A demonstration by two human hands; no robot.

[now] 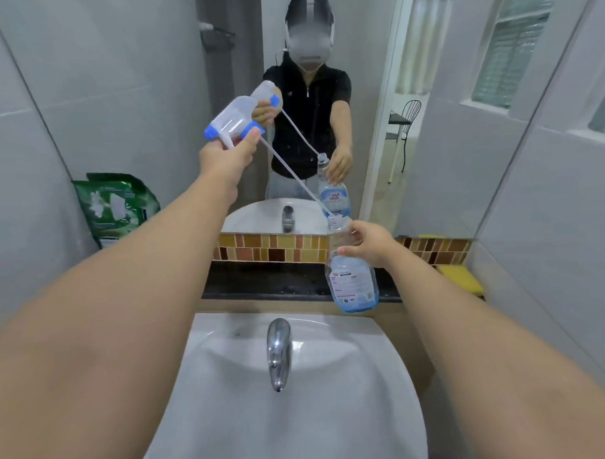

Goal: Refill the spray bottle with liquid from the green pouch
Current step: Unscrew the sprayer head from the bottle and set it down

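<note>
Fingers grip spray bottle | blue liquid low | green pouch upright

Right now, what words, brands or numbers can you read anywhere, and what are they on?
None can be read for certain.
Bottle label: lines of print, too small and blurred.
Bottle's mirror image: a red logo, blurred.
Green pouch: white print, too blurred.
Spray head: no text seen.
</note>
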